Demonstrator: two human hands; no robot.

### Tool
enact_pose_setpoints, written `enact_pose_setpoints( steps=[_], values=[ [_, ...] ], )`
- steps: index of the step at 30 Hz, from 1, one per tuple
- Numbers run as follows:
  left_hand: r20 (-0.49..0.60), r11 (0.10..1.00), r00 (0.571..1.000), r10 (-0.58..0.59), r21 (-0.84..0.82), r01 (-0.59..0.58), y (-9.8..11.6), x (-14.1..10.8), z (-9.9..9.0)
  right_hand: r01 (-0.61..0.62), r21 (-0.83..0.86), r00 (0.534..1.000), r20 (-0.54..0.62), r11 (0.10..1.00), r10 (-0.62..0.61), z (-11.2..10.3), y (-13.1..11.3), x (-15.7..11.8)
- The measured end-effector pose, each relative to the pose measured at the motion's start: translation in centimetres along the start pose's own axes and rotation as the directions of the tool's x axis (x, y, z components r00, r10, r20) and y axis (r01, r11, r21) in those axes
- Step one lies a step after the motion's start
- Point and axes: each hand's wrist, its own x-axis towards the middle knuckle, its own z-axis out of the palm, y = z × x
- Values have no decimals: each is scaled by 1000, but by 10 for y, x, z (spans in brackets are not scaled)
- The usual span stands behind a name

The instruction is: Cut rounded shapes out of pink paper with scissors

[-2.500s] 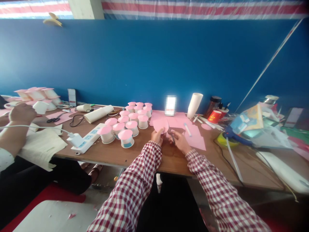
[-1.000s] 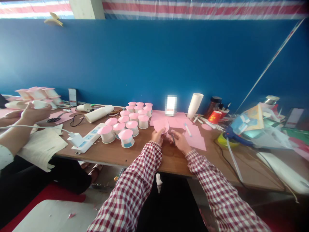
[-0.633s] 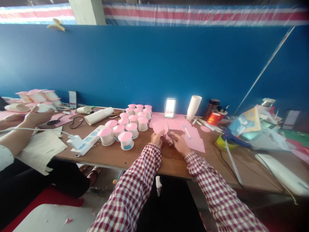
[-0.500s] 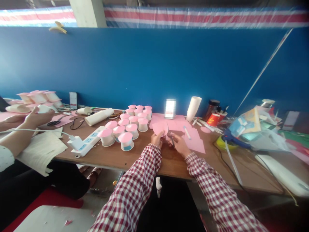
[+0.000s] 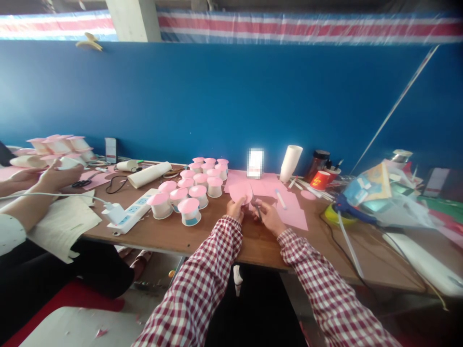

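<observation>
My left hand [image 5: 236,210] pinches a piece of pink paper [image 5: 239,192] with a rounded outline, holding it above the table's front part. My right hand [image 5: 270,216] is closed around a pair of scissors [image 5: 255,207], whose blades point away from me along the paper's right edge. More pink paper sheets [image 5: 265,182] lie flat just beyond my hands, with a white marker-like stick [image 5: 280,199] on top. To the left stand several paper cups with pink round tops [image 5: 188,206], grouped in rows.
A white power strip [image 5: 135,212] lies left of the cups. Behind stand a stack of paper cups [image 5: 291,163], a red cup [image 5: 320,180] and a dark jar [image 5: 318,164]. A yellow tape roll [image 5: 338,214] and plastic bags [image 5: 383,193] are right. A co-worker's hands [image 5: 54,176] are far left.
Hardly anything differs: the view has shifted very slightly. Both my hands keep the paper and scissors in nearly the same place.
</observation>
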Motion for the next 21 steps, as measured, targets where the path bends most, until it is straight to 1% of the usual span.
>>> enact_pose_setpoints(
  steps=[13, 21],
  values=[
    [-17, 1000, 1000, -9, 15, 9, 2, -2, 1, 8, 15, 1000, 4, 1000, -8, 1, -4, -1],
    [-16, 1000, 1000, -12, 9, 12, 0, 0, 0, 11, 10, 1000, 2, 1000, -11, 1, -4, -1]
  ],
)
